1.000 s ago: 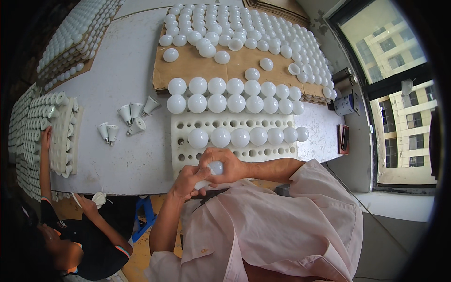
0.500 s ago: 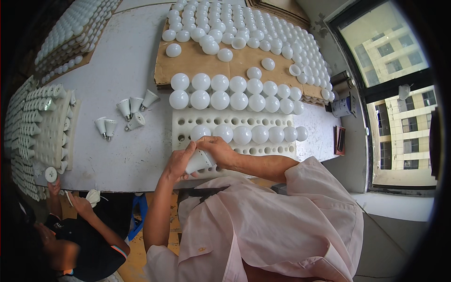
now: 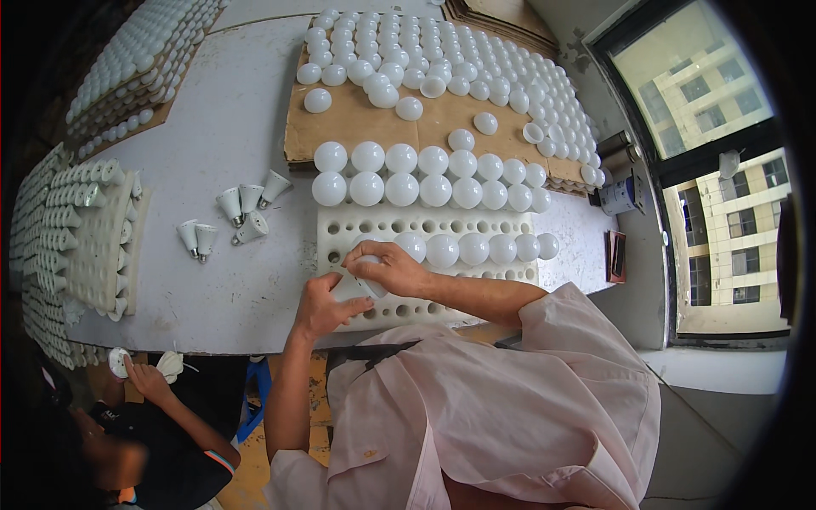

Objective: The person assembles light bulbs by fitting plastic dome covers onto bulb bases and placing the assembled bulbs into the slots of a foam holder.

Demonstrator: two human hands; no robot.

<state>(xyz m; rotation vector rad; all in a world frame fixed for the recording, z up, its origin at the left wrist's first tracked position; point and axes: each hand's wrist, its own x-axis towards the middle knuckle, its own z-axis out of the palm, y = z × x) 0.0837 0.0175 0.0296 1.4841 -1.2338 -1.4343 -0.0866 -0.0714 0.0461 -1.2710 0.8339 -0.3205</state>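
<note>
Above the near left part of a white foam tray with rows of holes, both my hands are closed around one white light bulb. My left hand wraps its white cone-shaped body from the left and below. From above and the right, my right hand grips the bulb's upper end, fingers bent over it and hiding part of it. Just beyond my right hand, a row of round white bulbs stands in the tray. Two fuller rows of round white bulbs stand along the tray's far side.
Cardboard beyond the tray carries many white domes. Several loose bulb bodies lie on the table to the left, near racks of bodies. A co-worker's hand holds a part at lower left. A window is right.
My right hand has curled further over the bulb's top, and the bulb has turned in my hands. The view has shifted slightly. The co-worker's hands have come closer together.
</note>
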